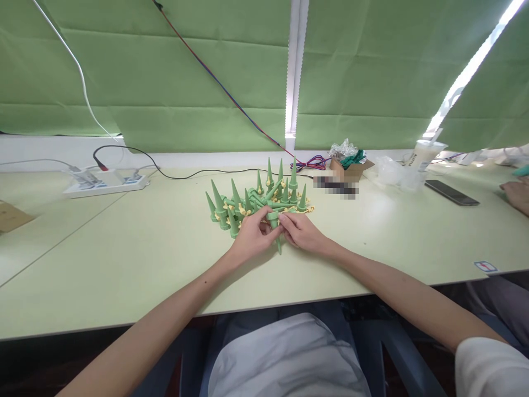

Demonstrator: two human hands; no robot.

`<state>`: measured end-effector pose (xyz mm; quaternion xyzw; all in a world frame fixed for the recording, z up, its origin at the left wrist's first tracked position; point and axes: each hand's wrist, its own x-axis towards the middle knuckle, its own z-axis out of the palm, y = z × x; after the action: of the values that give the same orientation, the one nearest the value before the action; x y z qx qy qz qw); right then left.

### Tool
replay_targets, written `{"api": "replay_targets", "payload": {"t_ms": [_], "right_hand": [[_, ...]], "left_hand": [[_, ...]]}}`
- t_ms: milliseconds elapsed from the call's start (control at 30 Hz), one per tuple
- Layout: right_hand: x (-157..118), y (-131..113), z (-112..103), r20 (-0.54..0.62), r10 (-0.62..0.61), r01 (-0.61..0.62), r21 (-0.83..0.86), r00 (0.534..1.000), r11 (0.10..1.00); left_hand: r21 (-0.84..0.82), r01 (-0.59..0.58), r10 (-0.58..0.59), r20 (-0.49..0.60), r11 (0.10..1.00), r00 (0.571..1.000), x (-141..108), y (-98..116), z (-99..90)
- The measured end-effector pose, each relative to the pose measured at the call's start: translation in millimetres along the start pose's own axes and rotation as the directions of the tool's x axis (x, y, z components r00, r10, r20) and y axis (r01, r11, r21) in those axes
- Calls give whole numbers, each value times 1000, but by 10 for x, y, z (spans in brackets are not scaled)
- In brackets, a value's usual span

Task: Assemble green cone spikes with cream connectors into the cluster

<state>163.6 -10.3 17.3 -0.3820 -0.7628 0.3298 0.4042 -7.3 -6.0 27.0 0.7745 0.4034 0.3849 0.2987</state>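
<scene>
A green plastic plant-watering spike (273, 217) points tip-down just above the table, its wide collar on top. My left hand (251, 236) grips it from the left, thumb and fingers closed around the collar. From the other side, my right hand (306, 232) pinches at the spike just below the collar; any small part between those fingertips is hidden. Right behind my hands is a cluster of similar green spikes (235, 197) with small yellow valves (241, 209). Several stand with their points up, while others lie on their sides in the middle.
A white power strip (106, 186) with plugs and cables lies at the back left. Toward the back right are a small cardboard box (347, 171), a plastic cup (425, 155) and a black phone (451, 192). Another person's hand (517, 194) rests at the far right.
</scene>
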Motion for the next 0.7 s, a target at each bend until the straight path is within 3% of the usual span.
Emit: {"api": "replay_targets", "payload": {"t_ms": [700], "right_hand": [[1,10,14,0,23,-23,58,1000,998]], "left_hand": [[-41,20,-21,-15,999,1000,-22,47,-13]]}}
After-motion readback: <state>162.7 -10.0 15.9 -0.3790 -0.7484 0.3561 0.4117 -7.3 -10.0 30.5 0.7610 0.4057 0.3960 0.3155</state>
